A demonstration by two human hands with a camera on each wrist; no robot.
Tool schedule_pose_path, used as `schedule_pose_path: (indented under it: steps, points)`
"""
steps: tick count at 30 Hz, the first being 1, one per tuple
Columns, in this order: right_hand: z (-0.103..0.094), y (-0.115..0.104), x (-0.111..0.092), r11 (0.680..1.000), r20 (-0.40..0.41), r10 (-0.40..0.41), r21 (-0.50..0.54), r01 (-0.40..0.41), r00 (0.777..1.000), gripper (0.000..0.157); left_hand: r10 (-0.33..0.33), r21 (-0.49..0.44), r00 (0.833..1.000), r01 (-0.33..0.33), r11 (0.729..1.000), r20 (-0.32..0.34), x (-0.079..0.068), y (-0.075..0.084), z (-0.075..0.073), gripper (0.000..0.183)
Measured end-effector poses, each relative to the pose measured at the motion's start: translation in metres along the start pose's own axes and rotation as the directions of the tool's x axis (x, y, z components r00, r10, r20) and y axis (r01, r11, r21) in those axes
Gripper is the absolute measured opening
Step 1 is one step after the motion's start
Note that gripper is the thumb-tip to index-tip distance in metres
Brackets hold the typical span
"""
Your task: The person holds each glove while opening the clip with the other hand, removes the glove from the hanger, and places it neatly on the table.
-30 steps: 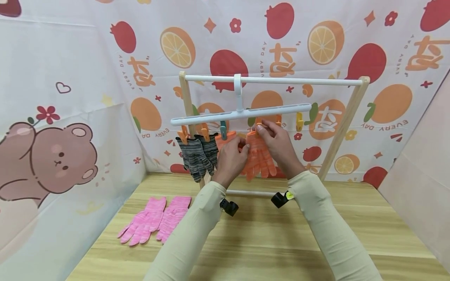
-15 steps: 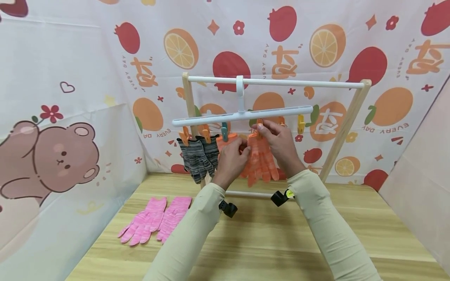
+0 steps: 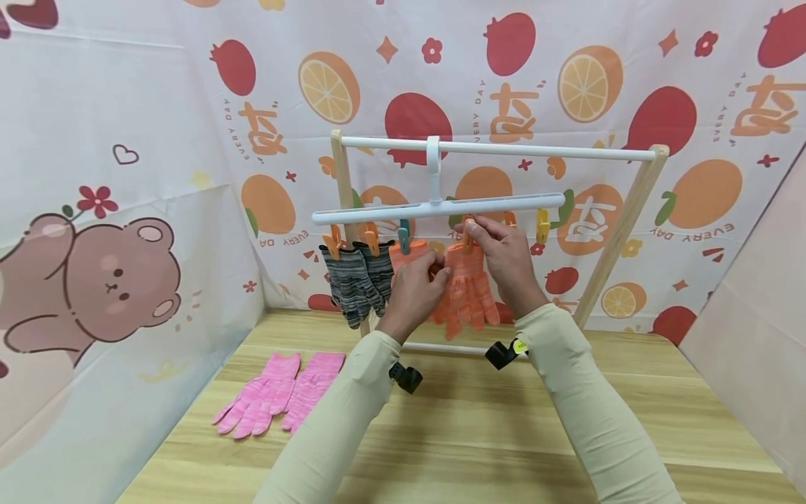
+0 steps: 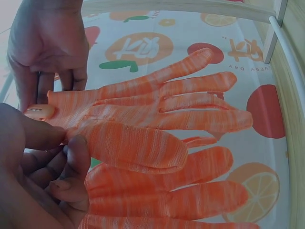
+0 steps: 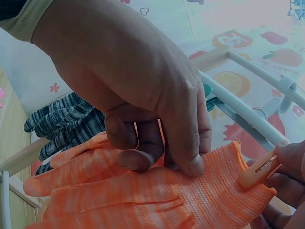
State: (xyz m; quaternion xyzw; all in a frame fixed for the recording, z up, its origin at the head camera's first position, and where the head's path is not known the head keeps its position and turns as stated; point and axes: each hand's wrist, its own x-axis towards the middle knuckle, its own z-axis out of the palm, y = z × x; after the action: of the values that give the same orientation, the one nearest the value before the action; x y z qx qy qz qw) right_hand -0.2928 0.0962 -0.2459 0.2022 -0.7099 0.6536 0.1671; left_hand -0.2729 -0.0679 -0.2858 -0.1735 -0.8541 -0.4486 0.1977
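In the head view my left hand (image 3: 415, 290) pinches the side of an orange knitted glove (image 3: 469, 290) just below its cuff. My right hand (image 3: 504, 255) pinches an orange clothespin (image 3: 468, 245) sitting on that cuff, under the white hanger (image 3: 390, 212). The right wrist view shows the clothespin (image 5: 259, 171) across the cuff's edge, with right fingertips (image 5: 291, 160) on its end. Another orange glove (image 3: 408, 248) hangs from a teal clothespin (image 3: 404, 236), partly behind my left hand. In the left wrist view the pinched glove (image 4: 157, 109) overlaps the other orange glove (image 4: 167, 191).
Grey-black striped gloves (image 3: 355, 283) hang from orange clothespins at the hanger's left. A yellow clothespin (image 3: 543, 225) hangs at its right end. The hanger hooks over a wooden rack's white bar (image 3: 535, 150). Two pink gloves (image 3: 261, 399) lie on the wooden table (image 3: 504, 434).
The head view has shifted slightly. The hanger's right end sits a little lower, making it less tilted. My right fingers are slightly higher, closer to the hanger; both hands keep their grips.
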Motion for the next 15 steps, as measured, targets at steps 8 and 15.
schedule_pose_path:
  steps: [8,15]
  points:
    - [-0.001,-0.001,0.0,1.0,-0.019,-0.009,0.014,0.01,1.0,0.04,0.012,0.009,1.0,-0.012,1.0,0.007,-0.005,-0.007,-0.002,0.01]
    - [-0.001,-0.002,0.0,1.0,-0.025,0.016,0.02,-0.016,1.0,0.04,0.023,0.016,1.0,-0.023,1.0,0.009,-0.015,-0.016,-0.008,0.01]
